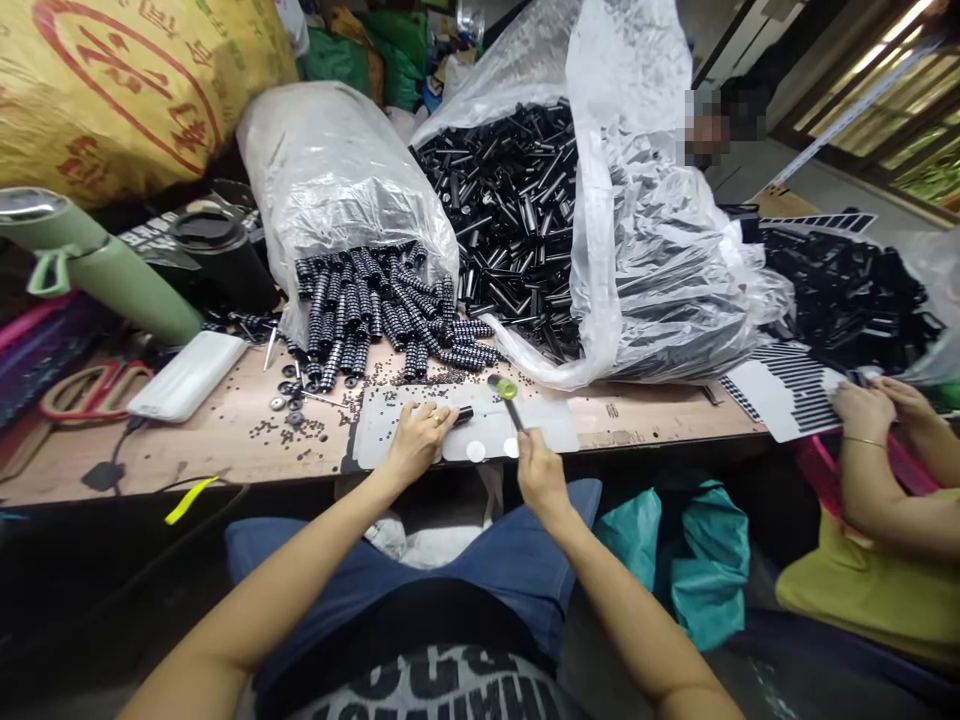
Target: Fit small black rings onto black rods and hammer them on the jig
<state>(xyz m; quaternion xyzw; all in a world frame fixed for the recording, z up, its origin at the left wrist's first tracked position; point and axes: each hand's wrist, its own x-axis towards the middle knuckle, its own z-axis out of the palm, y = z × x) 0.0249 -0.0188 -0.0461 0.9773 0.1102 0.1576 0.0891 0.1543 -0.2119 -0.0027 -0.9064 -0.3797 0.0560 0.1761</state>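
Observation:
My left hand [417,440] is closed around a short black tube [465,414], whose end sticks out to the right over a pale translucent mat [551,420]. In my right hand [541,470] is a dark spoon-like tool [513,410]. It slants up and away, with a yellow-green ring near its rounded tip. Two white discs [475,452] lie on the front of the mat, between my hands. Tiny dark beads [397,392] are scattered on the mat and behind it. Beyond them, patterned black-and-white tubes [375,300] spill from a clear plastic bag [330,150].
A large plastic bag [596,200] of black tubes stands behind the mat. Left are a power bank [187,375], scissors [97,390], a green flask [112,265] and small metal parts [294,400]. At right, a co-worker's hands [866,405] handle a striped sheet [787,390].

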